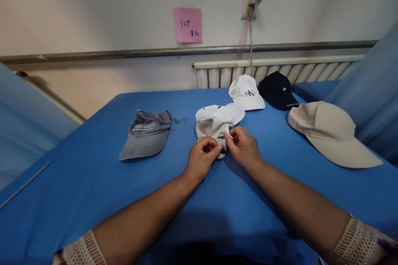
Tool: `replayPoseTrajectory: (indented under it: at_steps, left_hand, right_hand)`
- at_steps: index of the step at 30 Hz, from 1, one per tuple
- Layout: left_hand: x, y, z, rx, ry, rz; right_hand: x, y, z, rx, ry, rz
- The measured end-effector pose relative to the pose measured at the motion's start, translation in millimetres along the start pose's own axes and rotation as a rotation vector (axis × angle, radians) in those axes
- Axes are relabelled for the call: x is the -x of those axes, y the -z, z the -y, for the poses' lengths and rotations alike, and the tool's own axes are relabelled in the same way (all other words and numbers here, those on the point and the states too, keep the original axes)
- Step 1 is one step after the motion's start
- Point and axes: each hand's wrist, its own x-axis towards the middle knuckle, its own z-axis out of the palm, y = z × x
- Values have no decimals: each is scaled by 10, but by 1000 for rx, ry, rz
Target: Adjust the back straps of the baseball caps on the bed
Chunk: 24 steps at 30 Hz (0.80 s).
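A white baseball cap (211,120) lies in the middle of the blue-covered table (102,198), its brim pointing away to the right and its back strap towards me. On that strap sits a small metal buckle (220,137). My left hand (203,155) pinches the strap just below the buckle, thumb against the fingers. From the right, my right hand (244,145) grips the cap's edge beside the buckle between thumb and fingers. Part of the strap is hidden behind my fingertips.
To the left lies a grey cap (147,132) with white lettering. At the back right are a white cap with black letters (245,91) and a black cap (276,89); a beige cap (329,128) lies nearer. A radiator (214,76) and metal rail (139,53) run along the wall.
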Motion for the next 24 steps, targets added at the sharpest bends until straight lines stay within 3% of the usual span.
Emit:
replayPoseTrajectory:
  at_steps: [3,5,9,12,16,24]
  left_hand:
    - [-3,12,-24,-227,-249,23]
    - [-21,13,-11,-277,-273,63]
    - [-134,-10,102,-202,-108,56]
    - [-220,-34,173,41,40,15]
    - [-225,-48,180,336,220,36]
    - [-168,-12,121,508,412,33]
  right_hand:
    - [-11,-29,-41,10,-74,13]
    - [-16,-30,-55,-7,-72,4]
    - [-9,3,-28,-66,77,25]
    - [-1,32,9,-81,178,71]
    - [-10,43,16,-63,153,26]
    - [-10,27,-23,-81,110,20]
